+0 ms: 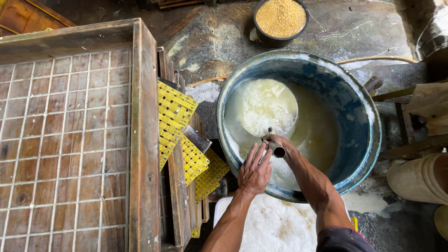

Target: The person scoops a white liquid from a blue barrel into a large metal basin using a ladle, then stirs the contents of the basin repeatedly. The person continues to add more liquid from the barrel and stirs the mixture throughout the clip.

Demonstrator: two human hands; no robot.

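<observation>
A big blue round tub (359,116) holds pale yellowish liquid with white foam. A large round ladle bowl (266,109) full of the foamy liquid sits in it at the left. My right hand (276,140) grips the ladle's metal handle (277,150) over the liquid. My left hand (255,170) rests with fingers spread on the tub's near rim, holding nothing. Below my arms lies a white tray of curd-like white mass (275,226).
A wooden frame with a gridded board (65,140) fills the left. Yellow perforated mats (175,116) and wooden slats lean between it and the tub. A dark bowl of yellow grain (280,18) stands at the top. Wet stone floor surrounds; a sack-like object (415,179) sits at the right.
</observation>
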